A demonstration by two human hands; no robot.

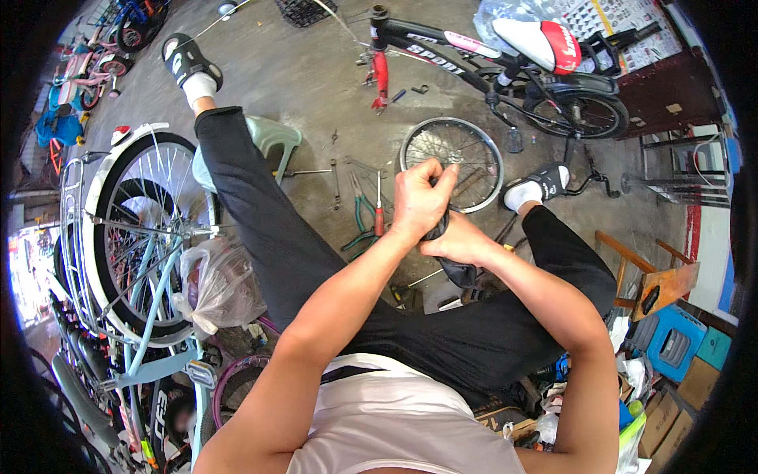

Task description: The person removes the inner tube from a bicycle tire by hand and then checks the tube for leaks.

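My left hand (420, 197) is closed in a fist, thumb up, around a limp black strip that looks like a bicycle inner tube (460, 273). Just below it, my right hand (462, 238) is wrapped round the same tube, its fingers mostly hidden. A folded end of the tube hangs beneath the hands, between my knees. Beyond them a small bare wheel rim with spokes (493, 142) lies flat on the floor, partly covered by my left hand. No tyre shows on it.
A screwdriver (379, 209), green-handled pliers (360, 217) and wrenches lie left of my hands. A small black bicycle frame with a red fork (380, 79) stands ahead. To the left are a light-blue bicycle (150, 296) and a pale green stool (272, 136); right, a wooden stool (667, 286).
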